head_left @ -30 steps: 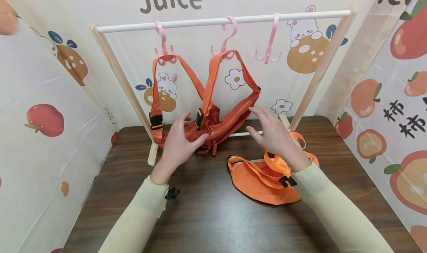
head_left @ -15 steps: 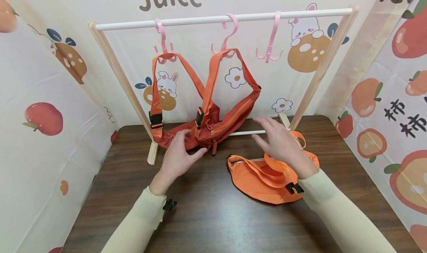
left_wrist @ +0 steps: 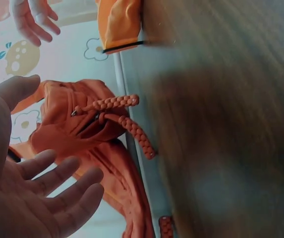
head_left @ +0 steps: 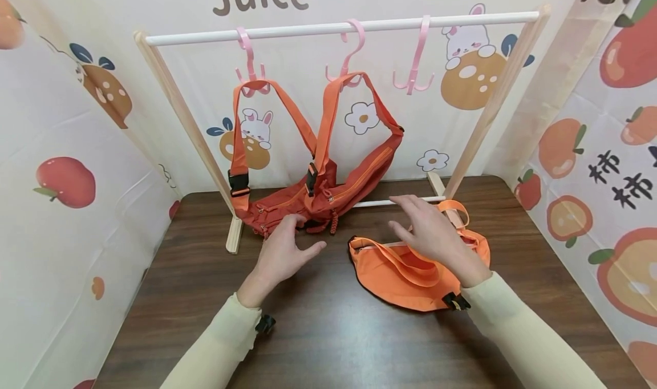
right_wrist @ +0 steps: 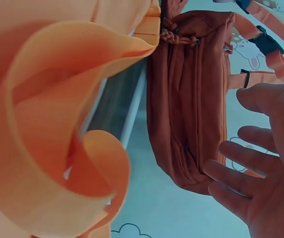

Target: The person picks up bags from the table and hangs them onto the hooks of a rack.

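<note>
The support is a table (head_left: 318, 343) with a dark brown wood-grain top, extending beneath the left hand (head_left: 279, 255) and the right hand (head_left: 436, 235). An orange bag (head_left: 395, 286) lies on the tabletop below the right hand, partly hidden by it; a black buckle (head_left: 455, 302) sits at the bag's near edge. The rack (head_left: 303, 31) stands on two wooden feet: the left foot (head_left: 234, 235) left of the left hand, the right foot (head_left: 436, 182) beyond the right hand.
</note>
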